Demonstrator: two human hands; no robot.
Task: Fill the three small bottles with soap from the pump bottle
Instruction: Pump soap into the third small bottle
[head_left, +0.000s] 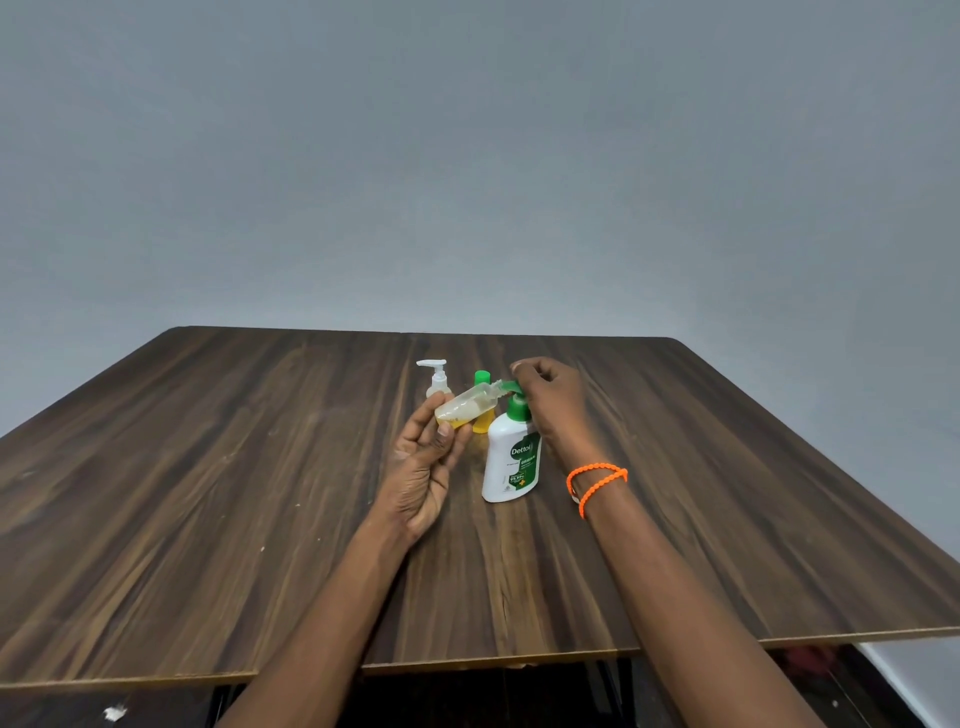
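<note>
Left hand (423, 462) pinches tilted clear small bottle (467, 405), mouth at Dettol pump bottle (511, 457) spout, mid-table. Right hand (548, 397) fingers curled over pump head. Risk: mouth slips off spout, soap spills.

A dark wood-grain table (208, 493) fills the lower view, its near edge chipped. Behind it rises a plain grey wall (467, 156), evenly lit.
</note>
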